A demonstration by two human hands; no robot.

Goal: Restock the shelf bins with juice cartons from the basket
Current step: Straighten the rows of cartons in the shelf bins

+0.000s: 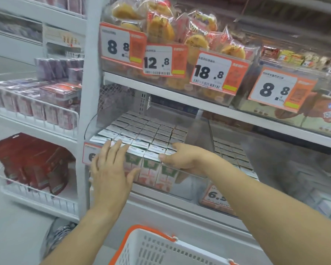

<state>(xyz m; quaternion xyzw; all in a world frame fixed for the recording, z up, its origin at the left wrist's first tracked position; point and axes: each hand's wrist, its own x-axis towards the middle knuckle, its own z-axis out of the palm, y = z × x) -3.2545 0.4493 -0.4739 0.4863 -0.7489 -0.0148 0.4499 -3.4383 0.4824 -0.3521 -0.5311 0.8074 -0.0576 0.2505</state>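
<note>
Shelf unit, middle tier, head view.

- Clear plastic shelf bin (191,185), L end of tier: packed w/ rows of small green-and-pink juice cartons (148,170), silver-white tops, upright, tight together. Front row shows through bin's front wall.
- Left hand (111,167): fingers straight, slightly spread, thumb out to the side; palm flat vs. front of bin, fingertips reaching over the front-row carton tops. Covers part of an orange-edged price tag (91,153) on bin's L front.
- Right hand (183,158): at bin's R front corner, fingers curled over front-row carton tops, thumb pressed near top edge of a carton. Whether it grips a carton or only rests there: can't tell.
- White plastic slotted basket w/ orange rim and handle (151,245): bottom centre of frame, below both forearms, well apart from bin. Contents not visible.
- Second clear bin (233,155), just R of first: similar carton tops, blurred.
- Tier above: clear bins of wrapped yellow round cakes (161,29), price cards (155,61) reading 8.8, 12.8, 18.8, 8.8.
- Adjacent unit, L: wire-front shelves w/ purple-pink packs (36,104); below, dark red boxes (33,161).
</note>
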